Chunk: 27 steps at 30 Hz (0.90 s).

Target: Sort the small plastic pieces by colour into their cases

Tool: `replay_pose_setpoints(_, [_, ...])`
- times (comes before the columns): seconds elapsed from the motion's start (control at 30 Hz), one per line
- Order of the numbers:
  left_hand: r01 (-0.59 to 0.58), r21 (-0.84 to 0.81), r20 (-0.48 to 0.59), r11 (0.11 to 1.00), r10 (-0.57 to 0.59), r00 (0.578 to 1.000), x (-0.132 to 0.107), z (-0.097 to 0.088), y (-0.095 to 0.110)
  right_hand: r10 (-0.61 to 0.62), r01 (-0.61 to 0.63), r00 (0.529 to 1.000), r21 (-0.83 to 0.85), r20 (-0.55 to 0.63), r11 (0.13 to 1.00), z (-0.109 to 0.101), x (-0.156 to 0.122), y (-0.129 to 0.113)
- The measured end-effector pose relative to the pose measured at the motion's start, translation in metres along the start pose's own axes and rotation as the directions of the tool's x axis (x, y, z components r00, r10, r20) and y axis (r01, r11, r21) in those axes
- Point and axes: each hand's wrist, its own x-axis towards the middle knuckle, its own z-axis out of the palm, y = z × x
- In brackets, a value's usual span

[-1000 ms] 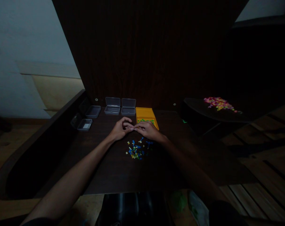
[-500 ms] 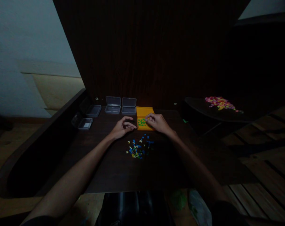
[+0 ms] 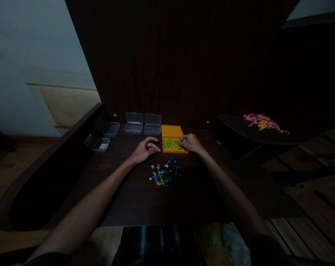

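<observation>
A yellow box [image 3: 172, 130] lies opened on the dark wooden surface, with small green pieces [image 3: 169, 143] spread in its near half. Over the right side of that half is my right hand [image 3: 192, 143], its thumb and fingertips pinched together. Whatever may be between them is too small to make out. My left hand [image 3: 144, 150] rests just left of the box, fingers curved and apart, holding nothing. Closer to me lies a loose scatter of tiny blue, yellow, white and green toy bricks [image 3: 162, 176].
Two clear plastic cases [image 3: 134, 128] stand with lids raised behind my left hand. More clear cases [image 3: 101, 145] lie by the left side panel [image 3: 45, 162]. Pink and yellow beads [image 3: 263, 121] are heaped on a side shelf [image 3: 233, 129] at right. A tall dark panel [image 3: 181, 66] rises behind.
My right hand has shifted right across the yellow box, uncovering more green pieces. My left hand keeps its place beside the box. The whole view has moved slightly.
</observation>
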Motion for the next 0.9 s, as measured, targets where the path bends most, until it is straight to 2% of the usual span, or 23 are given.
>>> replay_pose_setpoints(0.2, [-0.003,0.001,-0.006,1.000,0.003,1.000,0.000,0.001,0.001,-0.005,0.002,0.999,-0.065,-0.047,0.998,0.005,0.000,0.000])
replay_pose_setpoints(0.6, [-0.012,0.023,0.000,1.000,0.012,1.000,0.001,0.000,-0.001,-0.056,0.057,0.998,-0.038,0.016,0.998,-0.005,-0.002,0.006])
replay_pose_setpoints(0.9, [-0.008,0.026,0.003,1.000,0.008,1.000,0.000,0.000,0.000,-0.056,0.054,0.998,-0.207,-0.006,0.977,-0.007,-0.008,-0.002])
